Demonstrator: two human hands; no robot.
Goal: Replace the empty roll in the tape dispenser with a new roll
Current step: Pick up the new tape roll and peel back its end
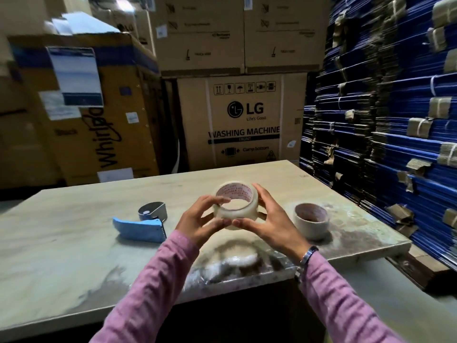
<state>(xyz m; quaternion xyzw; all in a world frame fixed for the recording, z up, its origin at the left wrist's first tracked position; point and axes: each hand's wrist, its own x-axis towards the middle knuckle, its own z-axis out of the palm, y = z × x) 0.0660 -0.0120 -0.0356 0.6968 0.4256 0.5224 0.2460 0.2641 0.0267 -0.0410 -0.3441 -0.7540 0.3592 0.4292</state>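
Cardboard empty roll (311, 220) right of hand-held new roll (236, 205)

new roll (236, 206): glossy clear tape on a printed paper core
empty roll (311, 220): matt bare cardboard
tape dispenser (146, 222): blue plastic handle, brushed grey metal
surface (86, 233): pale, scuffed, dull wood-look
sleeve (153, 280): pink woven cloth

One view only, from the person's head, looking forward and down across the table (74, 243). It sits close: both sleeved forearms reach in from the bottom edge, and the hands meet near the middle. The wide angle bends the stacked boxes (243, 120) behind and the blue cardboard stacks (395, 120) at right.
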